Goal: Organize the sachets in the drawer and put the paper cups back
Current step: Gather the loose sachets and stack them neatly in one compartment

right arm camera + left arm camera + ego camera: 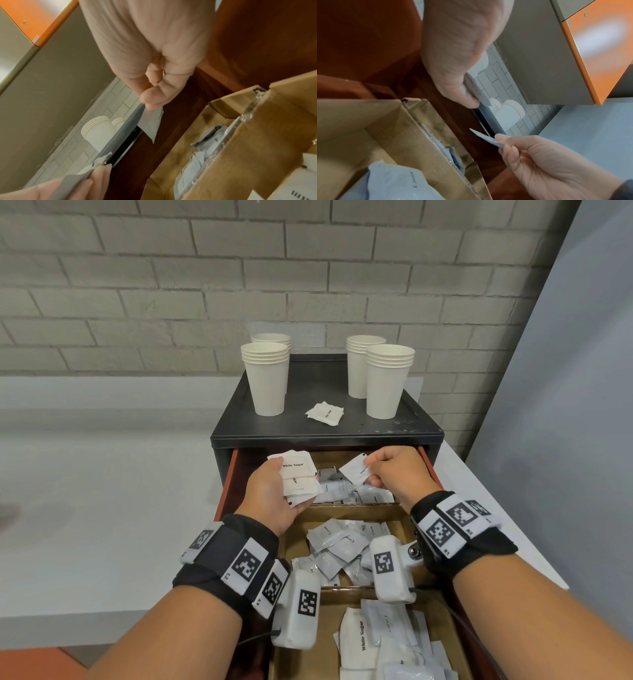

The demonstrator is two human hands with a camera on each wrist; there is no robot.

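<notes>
Head view had the left hand (274, 491) gripping a small stack of White Sugar sachets (297, 475) over the open drawer (346, 510), fingers curled round them. Right hand (397, 470) pinched one Coffee sachet (356, 470) above the drawer's far compartment. Paper cups (268, 378) stood on the cabinet (325, 426) behind the drawer.

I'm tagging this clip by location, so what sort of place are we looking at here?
Most likely an office pantry or coffee station. Stacks of paper cups stand on a small black drawer unit on a pale counter, and the open drawer's compartments hold sachets labelled white sugar, coffee and creamer. A brick wall stands behind.
</notes>
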